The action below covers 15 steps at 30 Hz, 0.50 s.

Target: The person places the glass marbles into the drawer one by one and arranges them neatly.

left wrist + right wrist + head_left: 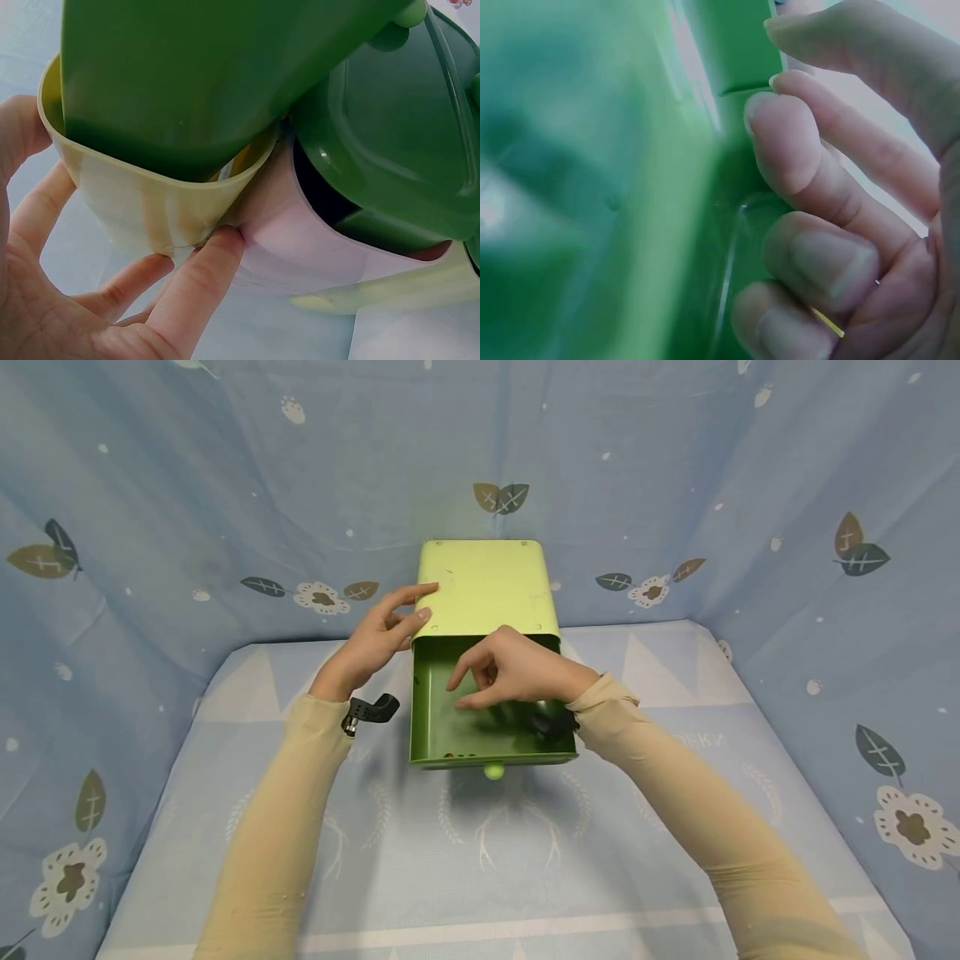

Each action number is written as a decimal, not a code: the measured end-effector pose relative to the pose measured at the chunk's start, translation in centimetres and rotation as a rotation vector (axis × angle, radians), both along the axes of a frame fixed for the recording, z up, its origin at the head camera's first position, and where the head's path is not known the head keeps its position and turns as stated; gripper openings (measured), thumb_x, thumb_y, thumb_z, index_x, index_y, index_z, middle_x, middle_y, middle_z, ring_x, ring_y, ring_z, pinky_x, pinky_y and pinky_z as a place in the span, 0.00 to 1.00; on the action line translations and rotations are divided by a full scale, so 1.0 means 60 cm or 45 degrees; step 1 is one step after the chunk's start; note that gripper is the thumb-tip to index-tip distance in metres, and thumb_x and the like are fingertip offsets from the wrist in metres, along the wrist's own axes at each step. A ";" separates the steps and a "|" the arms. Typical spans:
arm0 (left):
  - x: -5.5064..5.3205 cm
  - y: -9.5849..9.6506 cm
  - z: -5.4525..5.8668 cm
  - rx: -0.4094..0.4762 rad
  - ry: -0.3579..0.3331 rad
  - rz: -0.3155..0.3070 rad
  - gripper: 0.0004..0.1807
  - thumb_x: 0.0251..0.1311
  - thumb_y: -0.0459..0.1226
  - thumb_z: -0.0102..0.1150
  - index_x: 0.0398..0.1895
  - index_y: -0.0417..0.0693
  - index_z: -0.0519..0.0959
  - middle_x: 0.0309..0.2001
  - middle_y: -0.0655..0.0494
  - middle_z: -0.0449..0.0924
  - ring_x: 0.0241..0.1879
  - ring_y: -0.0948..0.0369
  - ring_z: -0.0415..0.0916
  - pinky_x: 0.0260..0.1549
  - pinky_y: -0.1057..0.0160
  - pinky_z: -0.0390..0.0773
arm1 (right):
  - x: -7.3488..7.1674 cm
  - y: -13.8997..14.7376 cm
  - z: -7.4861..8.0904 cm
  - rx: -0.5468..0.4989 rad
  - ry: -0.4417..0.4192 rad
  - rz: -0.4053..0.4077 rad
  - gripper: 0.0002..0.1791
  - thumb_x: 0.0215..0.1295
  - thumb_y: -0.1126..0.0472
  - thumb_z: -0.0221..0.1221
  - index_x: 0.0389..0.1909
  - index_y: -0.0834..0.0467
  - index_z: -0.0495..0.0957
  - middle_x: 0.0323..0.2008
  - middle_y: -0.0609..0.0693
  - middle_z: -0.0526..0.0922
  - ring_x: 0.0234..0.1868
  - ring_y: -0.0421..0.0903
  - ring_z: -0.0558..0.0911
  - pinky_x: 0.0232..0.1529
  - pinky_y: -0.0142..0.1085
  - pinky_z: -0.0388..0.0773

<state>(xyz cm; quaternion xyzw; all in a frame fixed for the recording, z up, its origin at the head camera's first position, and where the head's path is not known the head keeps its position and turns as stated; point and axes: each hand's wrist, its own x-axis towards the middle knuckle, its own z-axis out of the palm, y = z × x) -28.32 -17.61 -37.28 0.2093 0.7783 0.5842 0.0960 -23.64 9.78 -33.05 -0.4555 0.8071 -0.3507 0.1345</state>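
Observation:
A pale yellow-green drawer box (487, 585) stands against the back cloth, its green drawer (442, 718) pulled out toward me. My left hand (371, 643) lies at the box's left side, fingertips on its upper edge. In the left wrist view, its spread fingers touch the outside of the yellow housing (142, 195), one fingertip reaching the pink housing (270, 232) beside it. Over the drawer hovers my right hand (517, 668), thumb and index finger apart, other fingers loosely curled, nothing visible between them. Small reddish bits (450, 756) lie along the drawer's inner front.
A round green knob (493, 772) sticks out from the drawer front. Another green drawer (397, 127) sits in the pink housing in the left wrist view. Patterned blue cloth (360, 460) surrounds the table (420, 868) at the back and sides.

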 end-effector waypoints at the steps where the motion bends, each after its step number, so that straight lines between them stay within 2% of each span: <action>1: 0.000 -0.001 0.000 -0.002 -0.001 0.001 0.29 0.85 0.54 0.55 0.84 0.69 0.68 0.82 0.51 0.53 0.71 0.45 0.68 0.71 0.30 0.67 | 0.002 0.001 0.003 -0.013 0.008 -0.010 0.08 0.70 0.59 0.76 0.48 0.53 0.94 0.19 0.41 0.81 0.20 0.42 0.74 0.29 0.37 0.76; 9: 0.000 -0.001 -0.002 -0.001 -0.003 0.003 0.30 0.84 0.54 0.55 0.85 0.69 0.68 0.83 0.51 0.53 0.71 0.45 0.68 0.71 0.30 0.67 | 0.013 0.022 0.034 -0.139 0.060 -0.078 0.10 0.68 0.60 0.78 0.47 0.56 0.94 0.21 0.41 0.82 0.21 0.44 0.75 0.28 0.36 0.74; 15: 0.002 0.001 0.000 0.005 -0.006 0.006 0.30 0.84 0.55 0.56 0.84 0.71 0.68 0.83 0.51 0.52 0.71 0.45 0.68 0.71 0.31 0.68 | 0.026 0.057 0.063 -0.258 0.062 -0.177 0.09 0.67 0.60 0.79 0.47 0.51 0.94 0.22 0.43 0.84 0.19 0.46 0.75 0.24 0.35 0.72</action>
